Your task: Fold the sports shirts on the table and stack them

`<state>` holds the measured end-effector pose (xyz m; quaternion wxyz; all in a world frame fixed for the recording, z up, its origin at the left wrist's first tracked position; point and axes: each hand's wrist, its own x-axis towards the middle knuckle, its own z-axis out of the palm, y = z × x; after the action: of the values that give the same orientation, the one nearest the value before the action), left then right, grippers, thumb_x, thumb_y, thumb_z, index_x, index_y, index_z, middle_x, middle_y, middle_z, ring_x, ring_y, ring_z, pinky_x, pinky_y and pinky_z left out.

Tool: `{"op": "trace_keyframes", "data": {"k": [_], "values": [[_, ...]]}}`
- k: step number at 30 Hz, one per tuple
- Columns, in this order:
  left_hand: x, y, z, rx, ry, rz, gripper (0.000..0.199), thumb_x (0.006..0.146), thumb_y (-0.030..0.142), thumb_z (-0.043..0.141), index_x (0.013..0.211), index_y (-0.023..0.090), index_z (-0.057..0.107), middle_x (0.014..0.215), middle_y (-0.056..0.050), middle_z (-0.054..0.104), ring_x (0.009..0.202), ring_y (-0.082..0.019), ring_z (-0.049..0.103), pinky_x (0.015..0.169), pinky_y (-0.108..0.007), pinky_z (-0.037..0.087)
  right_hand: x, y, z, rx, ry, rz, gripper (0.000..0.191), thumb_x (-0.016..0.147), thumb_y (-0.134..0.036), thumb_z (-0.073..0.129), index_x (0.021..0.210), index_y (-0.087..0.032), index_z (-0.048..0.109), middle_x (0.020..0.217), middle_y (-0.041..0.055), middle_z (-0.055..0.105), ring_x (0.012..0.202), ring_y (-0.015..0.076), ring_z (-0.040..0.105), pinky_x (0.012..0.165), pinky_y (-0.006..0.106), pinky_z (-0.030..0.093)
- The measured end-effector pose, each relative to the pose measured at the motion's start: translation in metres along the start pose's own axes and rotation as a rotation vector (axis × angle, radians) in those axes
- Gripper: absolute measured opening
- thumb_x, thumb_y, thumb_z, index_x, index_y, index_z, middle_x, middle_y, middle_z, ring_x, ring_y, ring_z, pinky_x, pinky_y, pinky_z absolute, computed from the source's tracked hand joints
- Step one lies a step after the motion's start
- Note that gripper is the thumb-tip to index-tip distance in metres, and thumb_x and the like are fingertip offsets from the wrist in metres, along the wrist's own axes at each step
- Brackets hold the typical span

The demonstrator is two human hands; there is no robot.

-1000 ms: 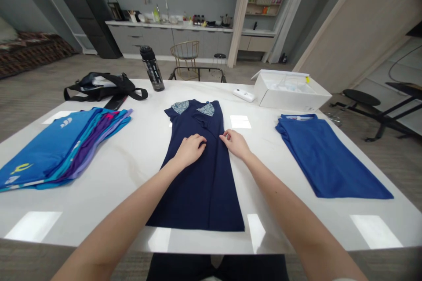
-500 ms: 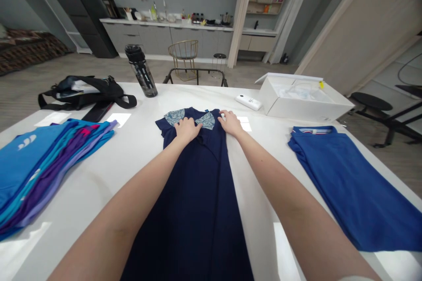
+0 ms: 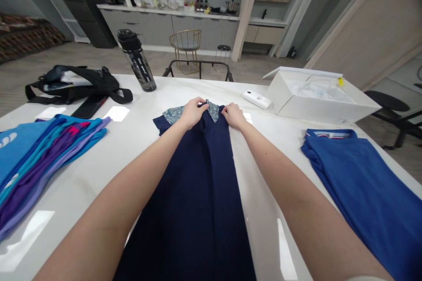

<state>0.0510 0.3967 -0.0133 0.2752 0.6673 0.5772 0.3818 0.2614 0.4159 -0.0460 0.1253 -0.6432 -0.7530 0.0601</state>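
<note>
Glossy white surface [image 3: 125, 145] bears a navy garment [image 3: 198, 189], centre to six o'clock; the left hand [image 3: 192, 114] has its grip pinching the neckline, the right hand [image 3: 234, 115] apparently pinching the shoulder.

Bare forearms [image 3: 132, 193], slender fingers [image 3: 227, 109], right sleeve edge [image 3: 366, 278] — pale

I see smooth, matt cloth in my dark navy short-sleeved garment [image 3: 198, 184], gloss on the white tabletop [image 3: 128, 138], see-through plastic in the tall black-capped bottle [image 3: 141, 68], smooth card-like walls on the open white box [image 3: 316, 109].
</note>
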Motion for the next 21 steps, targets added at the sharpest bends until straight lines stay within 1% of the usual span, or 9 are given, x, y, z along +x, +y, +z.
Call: {"op": "trace_keyframes", "data": {"k": [2, 4, 6, 8, 11, 13, 15, 18, 21], "values": [[0.012, -0.003, 0.001, 0.017, -0.026, -0.044, 0.022, 0.086, 0.037, 0.067, 0.097, 0.020, 0.069, 0.091, -0.003, 0.071, 0.086, -0.020, 0.065, 0.082, -0.030, 0.049, -0.002, 0.000, 0.002, -0.012, 0.049, 0.031, 0.024, 0.100, -0.032, 0.048, 0.103, -0.021, 0.069, 0.119, 0.0139, 0.060, 0.116, 0.0307, 0.050, 0.093, 0.044, 0.046], [0.017, -0.010, 0.002, 0.126, -0.070, -0.095, 0.019, 0.083, 0.034, 0.070, 0.095, 0.019, 0.070, 0.094, -0.005, 0.073, 0.092, -0.022, 0.065, 0.085, -0.031, 0.048, -0.003, 0.000, 0.004, -0.005, 0.074, 0.054, 0.024, 0.101, -0.033, 0.047, 0.102, -0.021, 0.067, 0.119, 0.0137, 0.060, 0.115, 0.0307, 0.050, 0.093, 0.044, 0.047], [0.013, -0.017, 0.003, 0.283, -0.108, -0.143, 0.019, 0.083, 0.030, 0.069, 0.098, 0.019, 0.070, 0.102, -0.009, 0.073, 0.099, -0.025, 0.065, 0.088, -0.033, 0.048, -0.005, -0.001, 0.005, 0.011, 0.069, 0.090, 0.023, 0.101, -0.033, 0.046, 0.101, -0.021, 0.066, 0.120, 0.0133, 0.060, 0.115, 0.0308, 0.051, 0.092, 0.045, 0.047], [-0.001, -0.018, 0.002, 0.443, -0.051, -0.128, 0.029, 0.088, 0.029, 0.064, 0.114, 0.017, 0.066, 0.117, -0.015, 0.069, 0.110, -0.030, 0.063, 0.093, -0.038, 0.048, -0.010, -0.004, 0.005, 0.030, 0.090, 0.131, 0.023, 0.101, -0.033, 0.045, 0.102, -0.021, 0.064, 0.121, 0.0133, 0.060, 0.115, 0.0313, 0.051, 0.091, 0.046, 0.047], [-0.033, -0.008, 0.001, 0.605, 0.067, 0.098, 0.042, 0.096, 0.025, 0.049, 0.138, 0.017, 0.053, 0.138, -0.018, 0.057, 0.128, -0.032, 0.053, 0.106, -0.046, 0.041, -0.026, -0.014, 0.000, 0.051, 0.213, 0.114, 0.028, 0.102, -0.040, 0.044, 0.112, -0.021, 0.061, 0.124, 0.0151, 0.058, 0.116, 0.0323, 0.051, 0.093, 0.048, 0.044], [-0.059, 0.002, 0.002, 0.649, -0.006, 0.276, 0.043, 0.099, 0.022, 0.041, 0.141, 0.020, 0.051, 0.144, -0.015, 0.053, 0.134, -0.030, 0.048, 0.114, -0.047, 0.034, -0.044, -0.022, -0.003, 0.052, 0.257, 0.035, 0.034, 0.102, -0.045, 0.044, 0.118, -0.020, 0.060, 0.127, 0.0157, 0.057, 0.118, 0.0326, 0.050, 0.097, 0.049, 0.041], [-0.088, 0.009, 0.006, 0.670, -0.105, 0.392, 0.042, 0.101, 0.024, 0.039, 0.141, 0.020, 0.052, 0.148, -0.014, 0.051, 0.139, -0.028, 0.044, 0.120, -0.048, 0.027, -0.066, -0.029, -0.005, 0.050, 0.219, -0.021, 0.037, 0.101, -0.049, 0.046, 0.121, -0.022, 0.060, 0.128, 0.0152, 0.058, 0.119, 0.0327, 0.050, 0.099, 0.049, 0.039], [-0.129, 0.013, 0.018, 0.691, -0.193, 0.466, 0.044, 0.102, 0.029, 0.039, 0.142, 0.018, 0.052, 0.151, -0.013, 0.050, 0.142, -0.028, 0.042, 0.123, -0.049, 0.023, -0.098, -0.034, -0.007, 0.063, 0.122, 0.018, 0.040, 0.099, -0.050, 0.050, 0.127, -0.023, 0.060, 0.129, 0.0147, 0.059, 0.117, 0.0324, 0.054, 0.097, 0.047, 0.041], [-0.162, 0.013, 0.028, 0.686, -0.242, 0.480, 0.046, 0.104, 0.035, 0.036, 0.143, 0.017, 0.052, 0.154, -0.013, 0.048, 0.145, -0.029, 0.040, 0.123, -0.051, 0.023, -0.124, -0.033, -0.008, 0.109, 0.076, 0.057, 0.040, 0.098, -0.045, 0.054, 0.131, -0.022, 0.059, 0.118, 0.0130, 0.065, 0.108, 0.0289, 0.060, 0.091, 0.041, 0.043]]}}
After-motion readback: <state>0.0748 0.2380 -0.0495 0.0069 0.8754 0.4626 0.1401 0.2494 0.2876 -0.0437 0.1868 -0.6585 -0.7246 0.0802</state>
